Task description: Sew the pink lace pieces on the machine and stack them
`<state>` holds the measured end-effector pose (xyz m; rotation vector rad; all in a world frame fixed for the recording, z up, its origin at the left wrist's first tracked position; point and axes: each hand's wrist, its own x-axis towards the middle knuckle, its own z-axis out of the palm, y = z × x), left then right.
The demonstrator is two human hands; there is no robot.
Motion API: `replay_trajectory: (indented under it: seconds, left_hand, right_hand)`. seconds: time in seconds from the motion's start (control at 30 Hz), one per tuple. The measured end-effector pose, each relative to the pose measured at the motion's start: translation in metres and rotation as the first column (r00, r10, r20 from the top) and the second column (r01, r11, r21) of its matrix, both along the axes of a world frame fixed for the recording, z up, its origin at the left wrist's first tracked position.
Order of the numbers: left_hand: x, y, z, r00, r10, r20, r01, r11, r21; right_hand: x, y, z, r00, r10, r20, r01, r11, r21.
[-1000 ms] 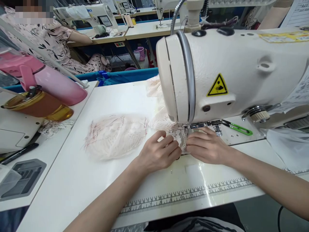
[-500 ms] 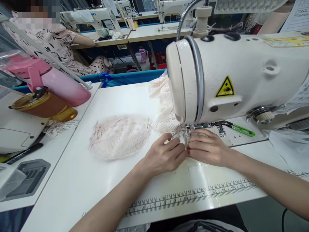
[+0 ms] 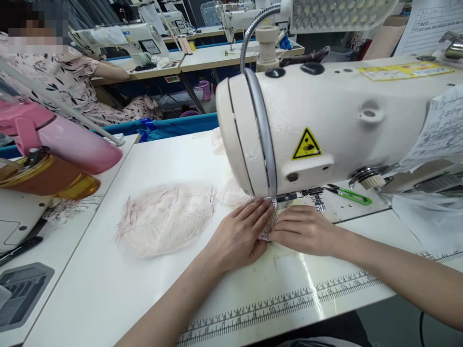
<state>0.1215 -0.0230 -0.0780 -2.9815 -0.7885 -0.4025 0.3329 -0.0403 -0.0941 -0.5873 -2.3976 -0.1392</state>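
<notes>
The left hand [image 3: 237, 238] lies open on lace [image 3: 266, 230], seemingly aligning it; whether the right hand [image 3: 307, 231] pinches is unclear. Next calls for steady guiding.

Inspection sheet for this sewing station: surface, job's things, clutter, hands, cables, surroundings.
Surface: white table, printed ruler along near edge.
Job's things: lace at sewing machine; sheer pale fabric to its left.
Clutter: green snips, pink bottle, amber cup, grey tray.
Left hand: fingers flat on lace.
Right hand: fingertips at lace; thumb hidden, grip unclear.
Cables: black cable, lower right, beyond table edge.
Surroundings: another person, background machines.
</notes>
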Motion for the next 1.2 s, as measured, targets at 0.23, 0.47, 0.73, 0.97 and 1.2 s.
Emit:
replay_trajectory:
  seconds: [0.23,0.47,0.73,0.97,1.2]
  left_hand:
    - [0.000,0.003,0.005,1.000,0.009,0.013,-0.009,1.000,-0.003]
    - [-0.001,0.004,0.006,1.000,0.027,0.005,-0.027,1.000,0.005]
    - [0.004,0.002,0.004,0.999,0.054,-0.001,-0.054,0.998,0.031]
    - [0.008,-0.001,0.004,0.996,0.090,0.008,-0.090,0.992,0.084]
    - [0.011,-0.003,0.004,0.991,0.134,-0.018,-0.131,0.986,0.108]
  right_hand:
    - [-0.001,0.000,-0.001,1.000,0.012,0.028,-0.013,0.999,0.030]
    - [-0.002,0.001,0.001,1.000,0.000,0.021,-0.001,1.000,0.024]
    - [0.001,-0.001,-0.004,0.998,-0.061,-0.003,0.061,0.998,-0.013]
    - [0.004,-0.001,-0.006,0.991,-0.130,0.014,0.130,0.991,-0.043]
    - [0.008,0.001,0.001,0.982,-0.186,0.044,0.183,0.982,0.054]
